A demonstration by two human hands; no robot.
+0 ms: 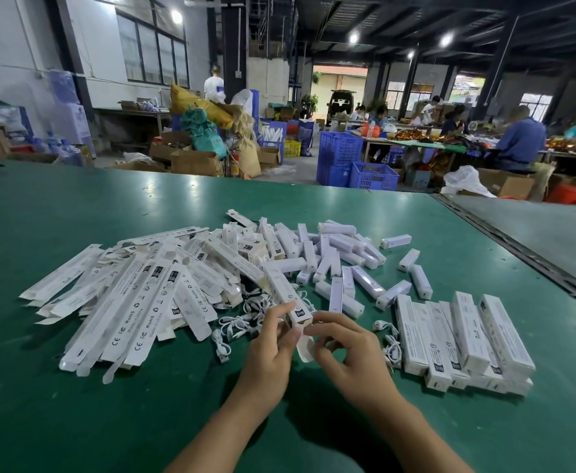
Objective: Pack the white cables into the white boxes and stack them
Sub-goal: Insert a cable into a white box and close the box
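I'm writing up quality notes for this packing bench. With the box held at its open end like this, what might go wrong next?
1. The open flap hangs between the left hand and the right hand; it may crease if tucked hastily.
2. Loose cables lie tangled under the held box, so picking one may drag others along.
3. The stack of packed boxes is leaning and uneven, and could slide when more are added.

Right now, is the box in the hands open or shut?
Open: the box's near end flap hangs loose between both hands.
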